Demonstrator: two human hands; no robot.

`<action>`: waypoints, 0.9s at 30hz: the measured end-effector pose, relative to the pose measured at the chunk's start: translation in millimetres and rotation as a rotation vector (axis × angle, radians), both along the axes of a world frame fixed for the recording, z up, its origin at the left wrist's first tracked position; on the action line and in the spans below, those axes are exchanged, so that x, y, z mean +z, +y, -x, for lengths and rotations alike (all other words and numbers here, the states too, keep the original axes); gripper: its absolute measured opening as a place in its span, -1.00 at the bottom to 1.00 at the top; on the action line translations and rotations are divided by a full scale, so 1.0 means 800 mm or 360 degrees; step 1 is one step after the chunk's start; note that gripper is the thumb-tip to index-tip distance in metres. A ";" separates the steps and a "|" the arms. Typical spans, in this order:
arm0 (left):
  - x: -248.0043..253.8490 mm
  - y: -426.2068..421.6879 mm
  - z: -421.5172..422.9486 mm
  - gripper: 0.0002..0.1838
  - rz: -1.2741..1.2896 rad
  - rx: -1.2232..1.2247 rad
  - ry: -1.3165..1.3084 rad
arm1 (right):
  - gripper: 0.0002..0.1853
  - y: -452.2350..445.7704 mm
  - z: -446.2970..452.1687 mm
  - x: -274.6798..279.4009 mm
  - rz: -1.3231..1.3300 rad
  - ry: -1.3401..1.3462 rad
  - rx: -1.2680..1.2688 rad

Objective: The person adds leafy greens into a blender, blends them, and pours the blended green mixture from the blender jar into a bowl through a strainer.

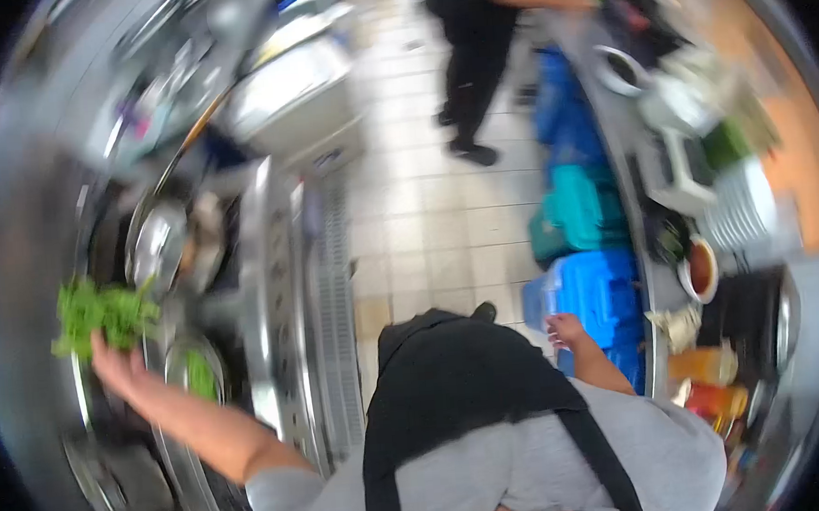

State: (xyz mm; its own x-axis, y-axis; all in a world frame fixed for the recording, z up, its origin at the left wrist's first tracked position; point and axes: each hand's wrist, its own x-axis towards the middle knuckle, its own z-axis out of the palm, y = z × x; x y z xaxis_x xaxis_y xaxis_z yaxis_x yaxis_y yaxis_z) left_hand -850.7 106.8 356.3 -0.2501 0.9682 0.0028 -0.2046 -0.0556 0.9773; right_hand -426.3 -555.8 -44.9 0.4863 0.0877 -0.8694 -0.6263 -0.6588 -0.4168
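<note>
One leafy-herb bunch [105, 312], left hand [121, 369] clamped on it, pan [178, 365] beside: likely carrying, next needing steady support. Right hand [562, 330]: closure unclear.

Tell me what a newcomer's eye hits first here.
Probably the bright green leafy bunch in the left hand, at the far left of the picture. Next, the vivid blue box beside the right hand, low along the right-side counter. Then a person in dark clothes at the top, by that same counter.
</note>
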 end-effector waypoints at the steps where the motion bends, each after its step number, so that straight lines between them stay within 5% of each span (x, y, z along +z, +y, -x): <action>1: 0.005 0.001 -0.046 -0.55 -0.0068 -0.0135 -0.0132 | -0.53 -0.011 -0.005 -0.006 -0.0005 -0.0024 -0.0076; 11: 0.041 -0.083 -0.539 -0.66 -0.0197 -0.1731 -0.0693 | -0.55 -0.154 0.039 -0.004 0.0051 0.0024 -0.0647; 19: 0.136 -0.390 -0.861 -0.70 -0.0510 -0.2732 -0.0960 | -0.59 -0.182 0.159 -0.013 0.0088 0.0203 -0.1377; 24: 0.188 -0.591 -0.971 -0.77 -0.0453 -0.3151 -0.1273 | -0.59 -0.154 0.234 -0.040 -0.0084 0.0157 -0.1841; 27: 0.193 -0.683 -1.062 -0.74 -0.0557 -0.3519 -0.1483 | -0.54 -0.120 0.275 -0.067 0.0099 0.0027 -0.1701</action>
